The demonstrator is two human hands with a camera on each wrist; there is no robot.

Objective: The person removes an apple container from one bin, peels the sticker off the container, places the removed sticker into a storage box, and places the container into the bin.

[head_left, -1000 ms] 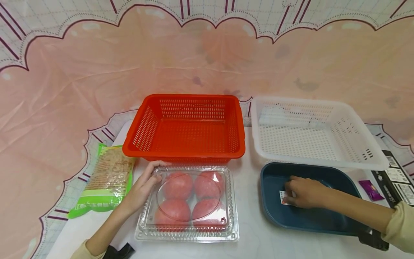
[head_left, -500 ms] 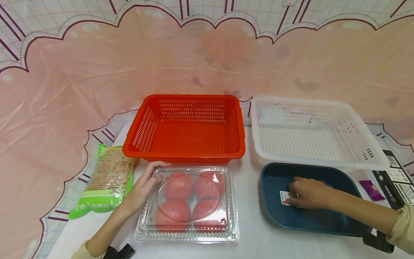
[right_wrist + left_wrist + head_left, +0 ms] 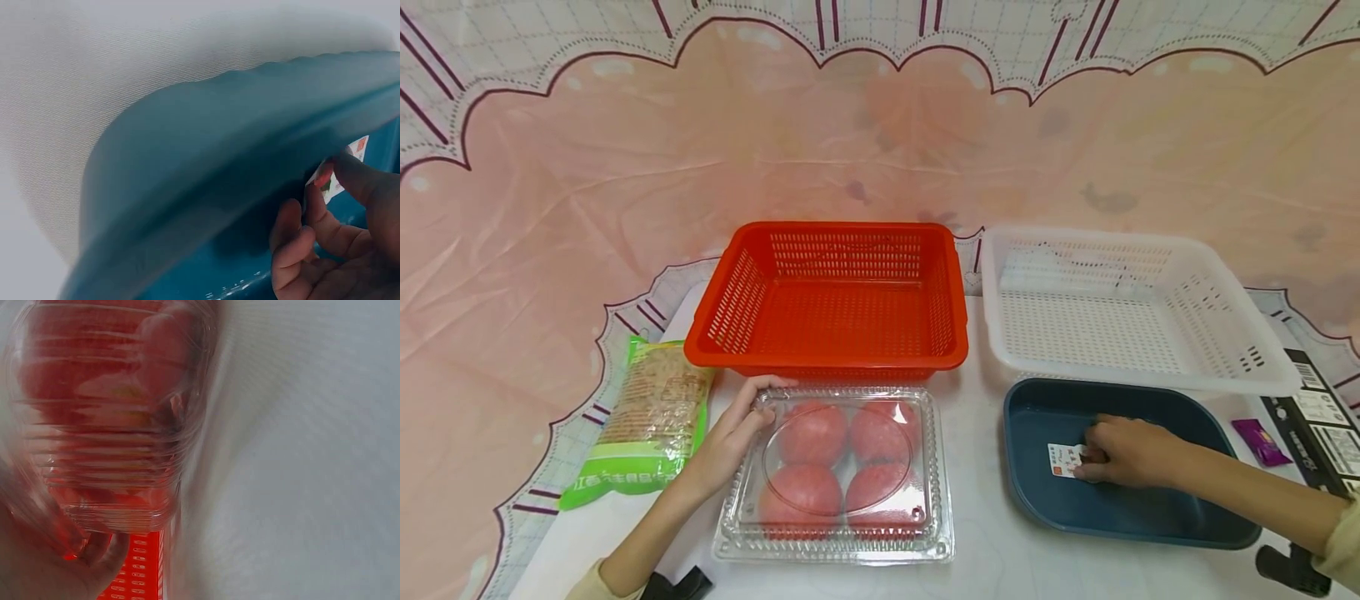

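Note:
My left hand (image 3: pixel 730 440) grips the back left corner of a clear plastic clamshell box (image 3: pixel 831 550). Several round red fruits (image 3: pixel 811 432) show through its lid, which is down. In the left wrist view, fingers (image 3: pixel 112 553) curl around the end of the box. To the right, my right hand (image 3: pixel 1133 454) reaches down into a dark blue tray (image 3: pixel 1142 533). Thumb and finger pinch the edge of a white printed label (image 3: pixel 1062 460) on the tray's bottom. The right wrist view shows the pinched part of the label (image 3: pixel 331 184) lifted; the other fingers are loosely curled.
Behind stand a red plastic basket (image 3: pixel 850 317) and a white plastic basket (image 3: pixel 1097 325). A green-edged food bag (image 3: pixel 647 408) lies at the left. A small purple packet (image 3: pixel 1261 442) and a black-and-white printed packet (image 3: pixel 1318 417) lie at the right.
My right hand has shifted a little to the right inside the tray, and more of the label shows beside its fingertips. The left hand and the box have stayed in place.

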